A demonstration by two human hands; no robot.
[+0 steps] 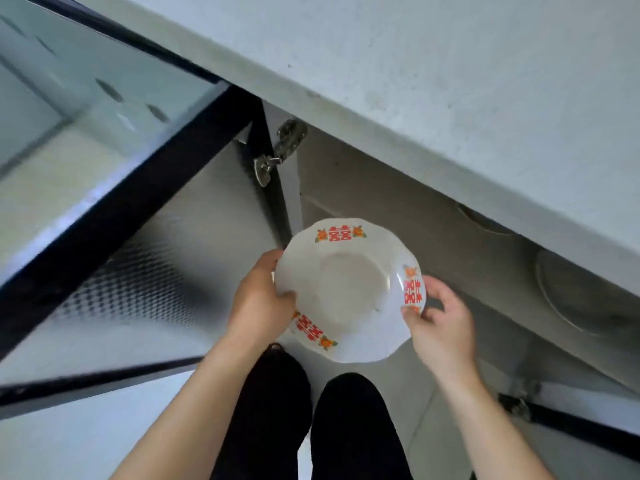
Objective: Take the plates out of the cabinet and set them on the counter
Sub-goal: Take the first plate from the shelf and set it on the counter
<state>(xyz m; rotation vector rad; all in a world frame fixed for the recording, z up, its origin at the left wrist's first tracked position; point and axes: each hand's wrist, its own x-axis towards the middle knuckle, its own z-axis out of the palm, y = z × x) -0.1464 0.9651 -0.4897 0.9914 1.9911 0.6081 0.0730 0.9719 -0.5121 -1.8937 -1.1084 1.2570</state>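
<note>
Plate (349,289), white and deep with a scalloped rim, red double-happiness marks and orange flowers, is held in the air before the open cabinet (381,202), below the counter (415,81). Its hollow faces up; being round, it shows no long axis. Inside the cabinet, to the right, lie other grey plates (571,292). The glass door (121,202) stands swung out at left on its hinge (277,150). The left hand (259,299) grips the rim, thumb on top. The right hand (440,323) pinches the opposite edge with its fingers curled.
</note>
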